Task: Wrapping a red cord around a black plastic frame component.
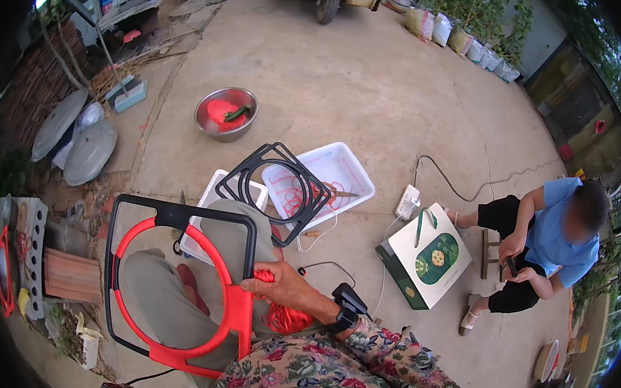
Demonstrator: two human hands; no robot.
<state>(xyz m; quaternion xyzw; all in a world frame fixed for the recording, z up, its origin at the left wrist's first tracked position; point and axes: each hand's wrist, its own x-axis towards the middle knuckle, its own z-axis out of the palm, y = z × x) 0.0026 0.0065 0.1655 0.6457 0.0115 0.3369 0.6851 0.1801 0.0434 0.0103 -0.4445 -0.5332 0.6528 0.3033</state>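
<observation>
My right hand [284, 293] is closed around a small bundle of red cord [264, 275] at the right side of a black frame [109, 273]. This frame is a rounded rectangle with a ring inside, standing over my lap. Red cord covers most of the ring, the lower edge and the lower right side; the top and left bars are bare black. Below my hand hangs a larger skein of red cord [286, 319]. My left hand is out of sight; only a bit of its sleeve shows at the bottom left edge.
Beyond my knees, bare black frames [279, 148] lean on a white tub [357, 161] holding red cord scraps and scissors [340, 193]. A metal bowl [201, 116] stands farther off. To the right are a gift box [410, 275], a power strip [407, 201] with cables, and a seated person [559, 228].
</observation>
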